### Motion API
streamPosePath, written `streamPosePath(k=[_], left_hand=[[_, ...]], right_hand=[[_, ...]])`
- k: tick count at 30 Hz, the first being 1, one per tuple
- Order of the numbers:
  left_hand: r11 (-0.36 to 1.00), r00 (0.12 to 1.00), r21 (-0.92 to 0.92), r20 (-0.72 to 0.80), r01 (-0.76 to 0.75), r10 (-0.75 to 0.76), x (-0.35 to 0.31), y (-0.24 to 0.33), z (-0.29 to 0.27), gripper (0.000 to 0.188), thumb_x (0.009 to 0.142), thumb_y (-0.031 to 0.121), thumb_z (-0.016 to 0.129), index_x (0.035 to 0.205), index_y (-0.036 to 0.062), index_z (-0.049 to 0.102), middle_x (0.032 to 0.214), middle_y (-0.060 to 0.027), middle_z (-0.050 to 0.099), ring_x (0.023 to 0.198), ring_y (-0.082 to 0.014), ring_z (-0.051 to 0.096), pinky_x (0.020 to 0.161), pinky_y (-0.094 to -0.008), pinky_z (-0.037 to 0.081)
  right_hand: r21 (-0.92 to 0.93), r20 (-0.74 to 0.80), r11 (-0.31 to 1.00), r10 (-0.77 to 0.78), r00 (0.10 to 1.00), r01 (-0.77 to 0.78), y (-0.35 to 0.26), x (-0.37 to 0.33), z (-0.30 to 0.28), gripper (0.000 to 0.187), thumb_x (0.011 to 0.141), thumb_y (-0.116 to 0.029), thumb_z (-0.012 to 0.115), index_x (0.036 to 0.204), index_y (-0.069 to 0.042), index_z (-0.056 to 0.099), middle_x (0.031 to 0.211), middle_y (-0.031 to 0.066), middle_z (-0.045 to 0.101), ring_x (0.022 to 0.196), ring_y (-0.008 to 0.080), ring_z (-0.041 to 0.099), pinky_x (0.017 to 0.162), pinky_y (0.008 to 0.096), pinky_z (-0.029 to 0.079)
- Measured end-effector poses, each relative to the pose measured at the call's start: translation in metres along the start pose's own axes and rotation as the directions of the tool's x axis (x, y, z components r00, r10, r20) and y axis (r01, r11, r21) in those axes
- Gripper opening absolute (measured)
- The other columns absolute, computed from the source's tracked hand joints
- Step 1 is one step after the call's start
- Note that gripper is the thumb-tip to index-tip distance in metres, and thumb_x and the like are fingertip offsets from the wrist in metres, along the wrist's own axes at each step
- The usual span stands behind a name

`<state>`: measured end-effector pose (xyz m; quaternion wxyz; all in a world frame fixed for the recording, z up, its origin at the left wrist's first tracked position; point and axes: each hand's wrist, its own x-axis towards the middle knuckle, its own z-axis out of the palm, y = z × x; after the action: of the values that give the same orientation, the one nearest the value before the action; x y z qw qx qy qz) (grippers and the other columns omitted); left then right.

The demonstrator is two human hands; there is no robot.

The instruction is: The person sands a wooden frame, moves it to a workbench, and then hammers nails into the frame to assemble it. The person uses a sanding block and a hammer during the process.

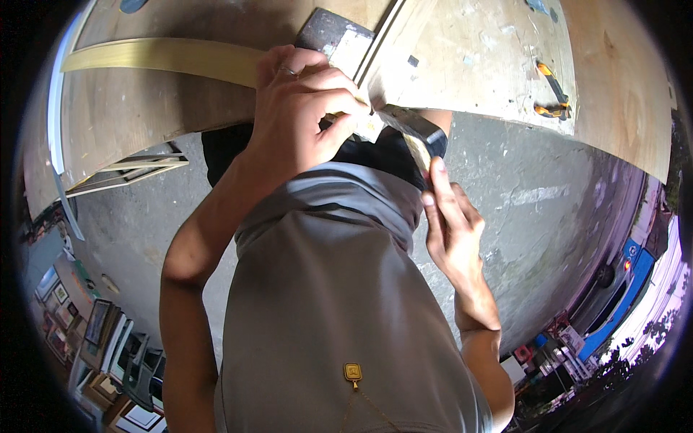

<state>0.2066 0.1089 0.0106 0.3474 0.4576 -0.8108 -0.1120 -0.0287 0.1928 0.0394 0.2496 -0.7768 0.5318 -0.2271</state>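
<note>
My left hand [303,101] is at the bench edge, fingers curled over the end of a long pale-yellow wooden strip [166,58] that reaches out to the left. Its thumb and forefinger close near the strip's end; anything small between them is hidden. My right hand [453,224] grips the pale handle of a hammer [419,130]. The dark hammer head is tilted, close to the left fingertips; whether it touches the work I cannot tell. Just beyond the left hand lies a dark, worn flat block [325,32].
The plywood workbench [491,79] spans the top. Orange-and-black pliers [554,90] lie on its right part. A thin wooden frame [137,169] sits below the left edge. Stacked picture frames [101,332] stand at lower left on the grey floor [534,187]. A blue-sided vehicle [617,307] is far right.
</note>
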Motion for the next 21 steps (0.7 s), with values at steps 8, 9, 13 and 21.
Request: streamPosePath(k=[8,9,13,21], left_hand=[[1.000,1.000,-0.008,-0.004,0.000,0.000,-0.001,0.000,0.002,0.007,0.065,0.016,0.070,0.071,0.0131,0.068,0.079,0.0024,0.062,0.088,-0.0183,0.052,0.088,-0.0367,0.030],[1.000,1.000,-0.007,0.000,0.007,-0.007,0.000,0.001,0.001,0.007,0.065,0.016,0.070,0.071,0.0132,0.068,0.079,0.0024,0.062,0.088,-0.0182,0.052,0.089,-0.0367,0.030],[1.000,1.000,-0.025,0.027,0.015,-0.014,-0.001,0.000,0.001,0.008,0.064,0.016,0.070,0.072,0.0132,0.069,0.079,0.0025,0.062,0.089,-0.0177,0.052,0.088,-0.0368,0.031],[0.999,1.000,-0.036,-0.027,0.000,-0.001,-0.002,-0.001,0.002,0.011,0.063,0.017,0.071,0.074,0.0134,0.070,0.078,0.0015,0.061,0.085,-0.0184,0.054,0.089,-0.0371,0.032]], right_hand=[[0.024,-0.092,0.997,-0.070,0.993,0.072,0.000,-0.001,0.002,0.051,0.079,0.004,0.061,0.128,-0.004,0.048,0.080,0.0150,0.061,0.058,0.0229,0.059,0.054,0.0319,0.049],[0.028,-0.224,0.987,-0.149,0.963,0.159,0.001,0.001,0.004,0.053,0.080,0.003,0.061,0.130,-0.008,0.047,0.077,0.0143,0.059,0.056,0.0227,0.058,0.052,0.0325,0.048],[0.050,-0.027,0.999,0.001,1.000,0.000,0.002,-0.003,0.009,0.055,0.082,0.002,0.060,0.132,-0.015,0.046,0.073,0.0145,0.056,0.054,0.0232,0.056,0.051,0.0322,0.047],[0.198,-0.082,0.979,0.076,0.994,-0.058,-0.004,-0.006,-0.002,0.043,0.086,-0.002,0.056,0.129,-0.001,0.047,0.098,0.0202,0.062,0.077,0.0256,0.062,0.071,0.0322,0.050]])
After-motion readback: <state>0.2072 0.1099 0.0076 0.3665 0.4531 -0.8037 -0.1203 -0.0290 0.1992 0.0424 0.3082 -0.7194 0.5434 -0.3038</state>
